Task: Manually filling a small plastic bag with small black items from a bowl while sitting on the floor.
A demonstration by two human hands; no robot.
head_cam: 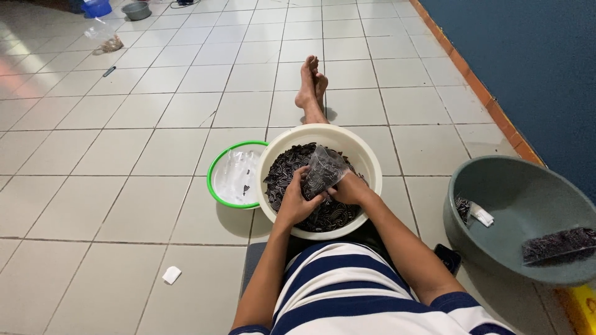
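A small clear plastic bag [324,169], partly filled with dark pieces, is held above a cream-coloured round basin [366,162] that rests on the tiled floor [124,161] between the person's outstretched legs. The bag is gripped at its lower right side by the right hand [351,189], fingers closed on the plastic. The left hand [297,200] is cupped against the bag's left edge and down among the dark patterned pieces [287,170] that fill the basin (whether something is pinched in it cannot be told).

Touching the basin's left rim, a green-rimmed white bowl [218,162] is seen with clear plastic bags [239,174] lying in it. To the right, well apart from the basin, a large grey tub [515,198] sits close to the orange skirting of the blue wall [534,56]; a filled dark packet [559,244] and a small white scrap are lying inside it. Bare floor is left open to the left and ahead, beyond the crossed feet [312,84]. A small white scrap of paper [171,274] lies near the left elbow, and a blue tub [97,7] and grey bowl [136,10] are set far off at the upper edge.
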